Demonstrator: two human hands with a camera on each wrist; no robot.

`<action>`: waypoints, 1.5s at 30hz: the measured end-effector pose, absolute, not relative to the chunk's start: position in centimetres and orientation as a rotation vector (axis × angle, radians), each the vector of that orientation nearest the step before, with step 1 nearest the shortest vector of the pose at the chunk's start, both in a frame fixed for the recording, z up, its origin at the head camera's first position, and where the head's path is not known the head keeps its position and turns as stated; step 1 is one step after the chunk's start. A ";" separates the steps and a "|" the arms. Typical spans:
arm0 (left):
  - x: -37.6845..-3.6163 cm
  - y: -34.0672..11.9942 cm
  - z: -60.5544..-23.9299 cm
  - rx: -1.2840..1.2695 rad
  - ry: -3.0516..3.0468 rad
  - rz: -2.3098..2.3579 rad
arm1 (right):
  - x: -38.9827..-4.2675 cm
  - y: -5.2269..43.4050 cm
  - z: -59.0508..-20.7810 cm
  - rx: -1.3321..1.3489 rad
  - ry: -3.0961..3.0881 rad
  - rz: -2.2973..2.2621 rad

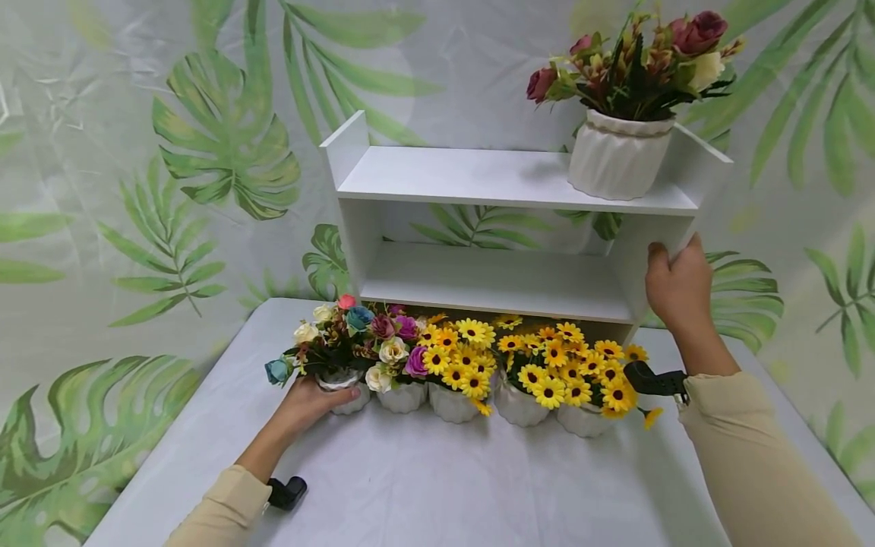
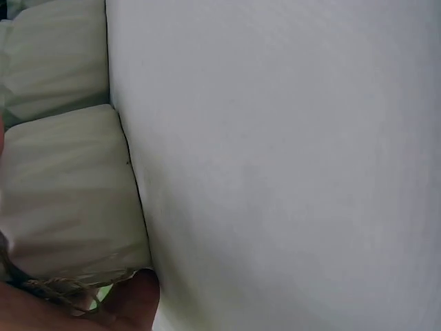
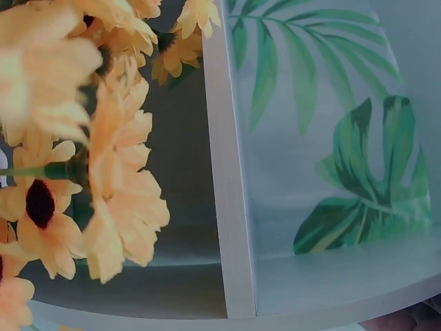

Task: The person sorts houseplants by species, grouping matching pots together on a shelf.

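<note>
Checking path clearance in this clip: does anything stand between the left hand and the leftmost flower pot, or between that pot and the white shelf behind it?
Nothing separates them: the left hand already grips the leftmost flower pot. Between that pot and the white shelf nothing visible stands; the other pots sit beside it in the row. The right hand holds the shelf's right side.

Head view looks down; wrist views sit close (both near pots (image 2: pixel 62 207)).

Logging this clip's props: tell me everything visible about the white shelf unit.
The white shelf unit stands upright at the back of the table, against the leaf-print backdrop. It looks like painted board, with two side panels and two open tiers; the backdrop shows through. A white ribbed pot of roses sits on the top tier, at its right end. The right hand grips the right side panel. Flower pots line its front.
</note>
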State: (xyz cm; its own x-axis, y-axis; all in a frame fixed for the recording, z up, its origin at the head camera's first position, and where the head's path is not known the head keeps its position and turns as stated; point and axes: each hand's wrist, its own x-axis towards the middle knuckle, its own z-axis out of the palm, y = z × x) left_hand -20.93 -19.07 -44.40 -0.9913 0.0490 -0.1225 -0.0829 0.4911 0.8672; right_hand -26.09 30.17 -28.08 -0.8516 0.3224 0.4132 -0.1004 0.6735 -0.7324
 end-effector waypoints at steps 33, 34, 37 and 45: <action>-17.7 -22.2 -40.6 -0.403 2.924 1.356 | -26.2 29.4 -28.2 -0.119 -2.384 1.080; -17.5 -22.4 -39.8 -0.385 2.935 1.357 | -26.2 29.5 -28.2 -0.125 -2.386 1.083; -16.9 -22.9 -37.1 -0.276 2.999 1.358 | -26.2 29.6 -28.1 -0.133 -2.387 1.086; -15.6 -22.0 -29.5 0.027 3.214 1.297 | -26.2 30.1 -27.9 -0.158 -2.375 1.108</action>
